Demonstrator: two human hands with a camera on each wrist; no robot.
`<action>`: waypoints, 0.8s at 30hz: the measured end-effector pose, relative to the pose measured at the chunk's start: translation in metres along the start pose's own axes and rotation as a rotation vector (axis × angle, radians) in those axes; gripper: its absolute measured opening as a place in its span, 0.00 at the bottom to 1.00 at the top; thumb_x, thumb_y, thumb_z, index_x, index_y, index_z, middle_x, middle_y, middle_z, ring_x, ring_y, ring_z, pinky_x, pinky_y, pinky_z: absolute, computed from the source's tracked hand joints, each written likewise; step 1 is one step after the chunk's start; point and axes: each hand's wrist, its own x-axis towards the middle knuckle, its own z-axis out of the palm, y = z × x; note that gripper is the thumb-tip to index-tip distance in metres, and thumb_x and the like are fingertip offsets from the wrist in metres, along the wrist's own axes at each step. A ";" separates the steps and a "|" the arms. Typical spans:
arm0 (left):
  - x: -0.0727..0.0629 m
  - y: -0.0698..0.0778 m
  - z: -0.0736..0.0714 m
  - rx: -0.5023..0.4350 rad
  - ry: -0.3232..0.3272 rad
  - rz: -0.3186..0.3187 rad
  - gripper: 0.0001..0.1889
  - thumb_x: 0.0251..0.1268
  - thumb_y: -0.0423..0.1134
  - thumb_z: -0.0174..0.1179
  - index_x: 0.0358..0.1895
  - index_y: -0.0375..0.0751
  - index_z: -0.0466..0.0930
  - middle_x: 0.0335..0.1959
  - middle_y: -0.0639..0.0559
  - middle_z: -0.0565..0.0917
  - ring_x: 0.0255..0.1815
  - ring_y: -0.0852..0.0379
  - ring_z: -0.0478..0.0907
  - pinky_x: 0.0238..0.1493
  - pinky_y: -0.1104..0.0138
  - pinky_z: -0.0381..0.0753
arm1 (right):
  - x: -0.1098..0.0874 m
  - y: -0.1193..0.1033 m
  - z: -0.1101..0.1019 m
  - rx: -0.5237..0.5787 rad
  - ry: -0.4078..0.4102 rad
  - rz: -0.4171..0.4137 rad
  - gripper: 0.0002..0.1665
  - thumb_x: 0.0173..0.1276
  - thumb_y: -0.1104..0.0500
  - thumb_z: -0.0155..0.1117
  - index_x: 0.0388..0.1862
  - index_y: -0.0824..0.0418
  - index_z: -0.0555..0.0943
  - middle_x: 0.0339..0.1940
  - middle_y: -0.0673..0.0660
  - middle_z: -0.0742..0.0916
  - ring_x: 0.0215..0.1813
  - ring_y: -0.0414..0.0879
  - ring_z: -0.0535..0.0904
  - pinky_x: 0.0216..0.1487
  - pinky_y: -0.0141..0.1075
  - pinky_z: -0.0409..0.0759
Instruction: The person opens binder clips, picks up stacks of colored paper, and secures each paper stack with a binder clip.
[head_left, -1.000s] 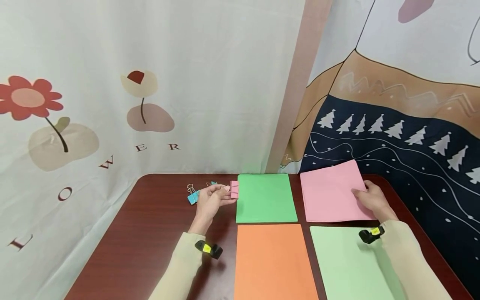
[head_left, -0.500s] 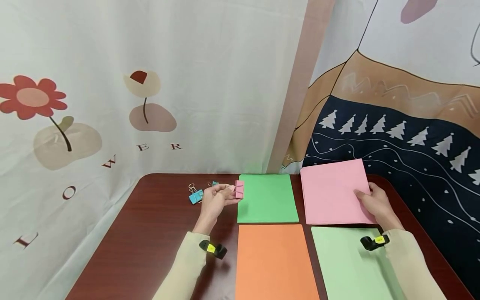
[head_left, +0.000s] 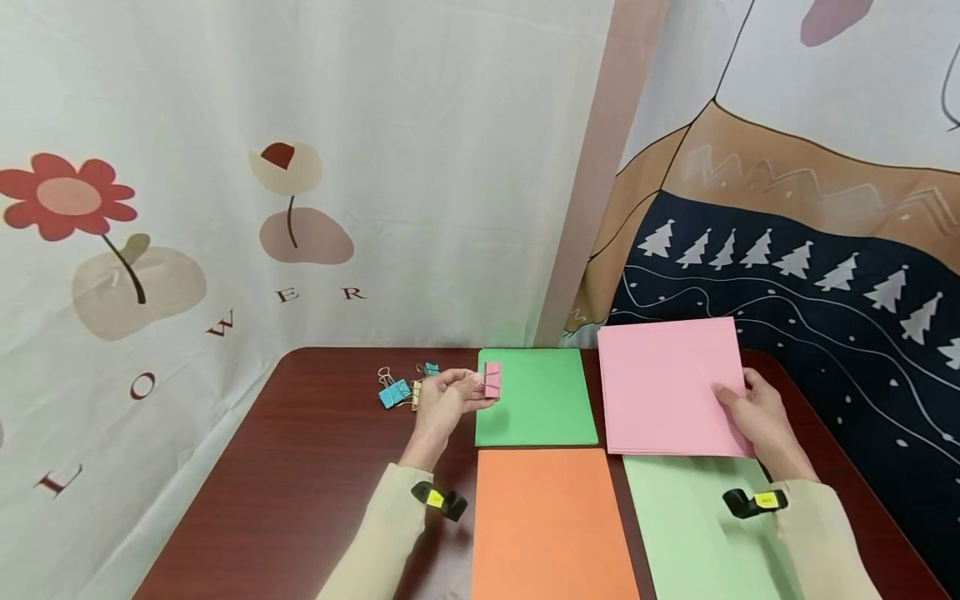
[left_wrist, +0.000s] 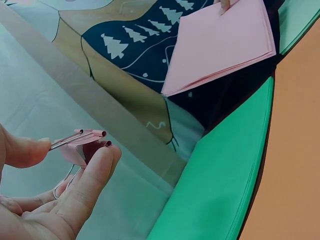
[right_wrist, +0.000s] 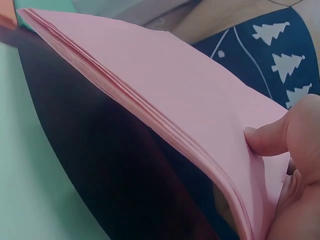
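Note:
My left hand [head_left: 442, 410] pinches a pink binder clip [head_left: 492, 380] over the left edge of the green paper stack [head_left: 547, 408]. In the left wrist view, the thumb presses on one wire handle of the clip [left_wrist: 80, 149], with the fingers on its other side. My right hand [head_left: 767, 417] grips a stack of pink paper [head_left: 667, 387] by its right edge, thumb on the top face. The right wrist view shows the pink sheets [right_wrist: 150, 75] raised off the table, their edges slightly fanned and bowed near the hand.
A blue binder clip [head_left: 393, 392], a gold one [head_left: 416, 396] partly behind the left hand, and another blue one [head_left: 432, 368] lie at the back left. Orange paper [head_left: 551, 525] and light green paper [head_left: 697, 517] lie in front on the brown table [head_left: 300, 483]. Printed curtains stand behind.
My left hand has moved right with the pink clip, uncovering the gold clip. The pink stack has come up and nearer, and its lower edge now overlaps the light green paper in the head view.

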 end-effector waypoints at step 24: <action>0.001 -0.015 0.029 -0.113 -0.041 -0.019 0.11 0.74 0.29 0.57 0.51 0.22 0.79 0.38 0.36 0.86 0.35 0.51 0.89 0.47 0.55 0.91 | -0.021 -0.015 0.029 0.238 -0.006 -0.090 0.24 0.82 0.49 0.53 0.70 0.53 0.64 0.31 0.37 0.84 0.31 0.38 0.82 0.31 0.38 0.86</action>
